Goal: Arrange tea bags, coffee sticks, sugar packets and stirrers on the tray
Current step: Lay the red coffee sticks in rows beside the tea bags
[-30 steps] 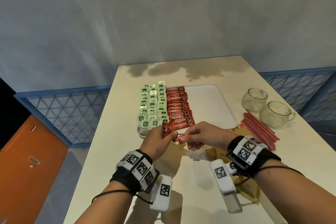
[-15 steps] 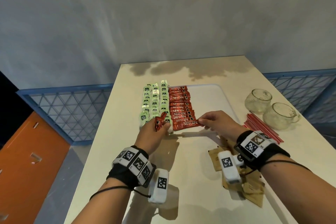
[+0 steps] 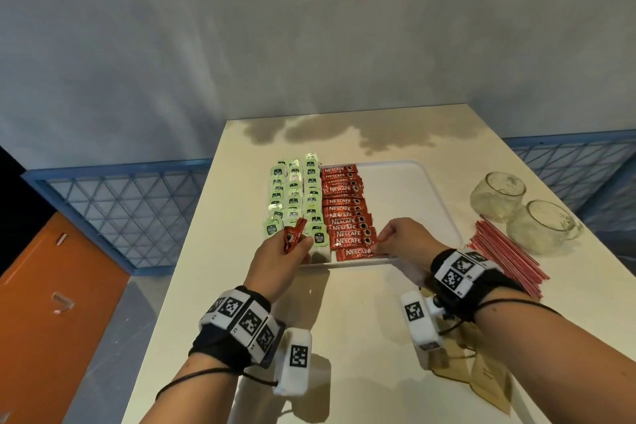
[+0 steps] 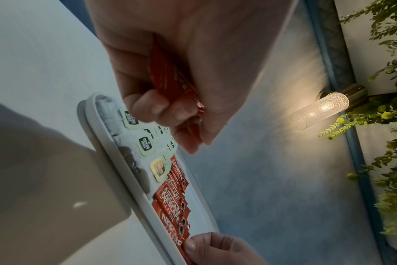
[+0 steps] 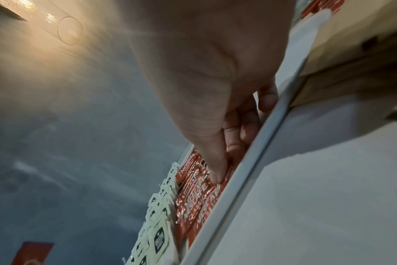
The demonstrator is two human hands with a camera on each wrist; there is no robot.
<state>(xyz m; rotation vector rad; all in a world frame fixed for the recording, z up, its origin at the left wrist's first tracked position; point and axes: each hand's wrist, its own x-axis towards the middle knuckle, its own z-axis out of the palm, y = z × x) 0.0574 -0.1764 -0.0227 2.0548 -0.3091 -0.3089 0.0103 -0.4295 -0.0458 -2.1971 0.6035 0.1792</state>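
Observation:
A white tray (image 3: 413,189) holds rows of green tea bags (image 3: 296,196) on its left and a column of red coffee sticks (image 3: 347,213) beside them. My right hand (image 3: 378,246) pinches the right end of the nearest coffee stick (image 3: 358,254), which lies flat against the tray's near rim (image 5: 249,161). In the right wrist view my thumb presses on that red stick (image 5: 206,193). My left hand (image 3: 303,244) hovers over the tray's near left corner and grips a few more red coffee sticks (image 4: 170,75). Red stirrers (image 3: 506,258) and brown sugar packets (image 3: 488,379) lie on the table.
Two glass cups (image 3: 499,191) (image 3: 540,225) stand at the right, behind the stirrers. The tray's right half is bare white. The table's left edge runs close to the tray, with a blue lattice fence (image 3: 130,210) below it.
My right hand carried one coffee stick from in front of the tray onto it and set it at the near end of the column. My left hand stayed near the corner with its sticks.

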